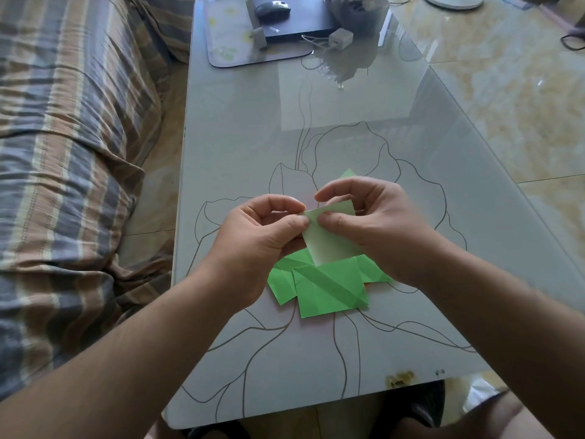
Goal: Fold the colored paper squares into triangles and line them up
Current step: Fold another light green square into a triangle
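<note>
I hold a pale green paper square (329, 245) up above the glass table (253, 147). My left hand (262, 236) pinches its upper left corner between thumb and forefinger. My right hand (373, 220) pinches the top edge right beside it, thumb in front, fingers curled behind. Under the held sheet lies a loose pile of bright green creased paper squares (329, 288) on the table, overlapping one another. A small green paper tip (349, 173) shows behind my right hand.
A striped sofa (72, 153) runs along the table's left side. At the far end sit a mat (228, 42), a dark flat box with a mouse (273, 8) on it, a white charger (340, 38) and a plant. Tiled floor lies to the right.
</note>
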### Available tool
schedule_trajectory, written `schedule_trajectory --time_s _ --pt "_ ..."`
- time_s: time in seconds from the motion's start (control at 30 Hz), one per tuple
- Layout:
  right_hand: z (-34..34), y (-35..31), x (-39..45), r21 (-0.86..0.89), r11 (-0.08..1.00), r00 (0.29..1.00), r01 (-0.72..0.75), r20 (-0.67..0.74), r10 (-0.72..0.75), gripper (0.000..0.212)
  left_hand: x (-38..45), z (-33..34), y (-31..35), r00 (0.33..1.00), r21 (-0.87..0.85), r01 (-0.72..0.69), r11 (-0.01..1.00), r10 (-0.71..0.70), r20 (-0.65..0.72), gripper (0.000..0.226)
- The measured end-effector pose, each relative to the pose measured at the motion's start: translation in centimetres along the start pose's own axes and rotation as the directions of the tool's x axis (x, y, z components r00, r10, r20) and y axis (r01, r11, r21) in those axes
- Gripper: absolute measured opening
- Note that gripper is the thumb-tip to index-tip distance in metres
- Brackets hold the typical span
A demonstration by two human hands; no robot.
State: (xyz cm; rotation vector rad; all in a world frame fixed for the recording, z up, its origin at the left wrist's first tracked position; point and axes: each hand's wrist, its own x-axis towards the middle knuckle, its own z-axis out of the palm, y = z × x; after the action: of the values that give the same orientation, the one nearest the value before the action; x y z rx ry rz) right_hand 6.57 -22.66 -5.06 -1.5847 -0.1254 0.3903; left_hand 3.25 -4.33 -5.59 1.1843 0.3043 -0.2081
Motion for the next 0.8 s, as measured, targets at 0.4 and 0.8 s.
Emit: schedule_trajectory --time_s 0.4,0.8 --pt "-0.05 0.09 -0.02 -0.028 0.999 1.000 0.017 -0.018 -0.017 0.013 0.03 -0.06 -0.06 0.999 0.026 0.038 0.999 -0.038 0.007 0.022" --pt "0.15 0.16 0.00 -0.032 0.998 0.999 0.051 -0.010 -0.052 0.007 -0.19 0.22 0.23 0.998 0.004 0.061 0.998 -0.061 0.006 0.013"
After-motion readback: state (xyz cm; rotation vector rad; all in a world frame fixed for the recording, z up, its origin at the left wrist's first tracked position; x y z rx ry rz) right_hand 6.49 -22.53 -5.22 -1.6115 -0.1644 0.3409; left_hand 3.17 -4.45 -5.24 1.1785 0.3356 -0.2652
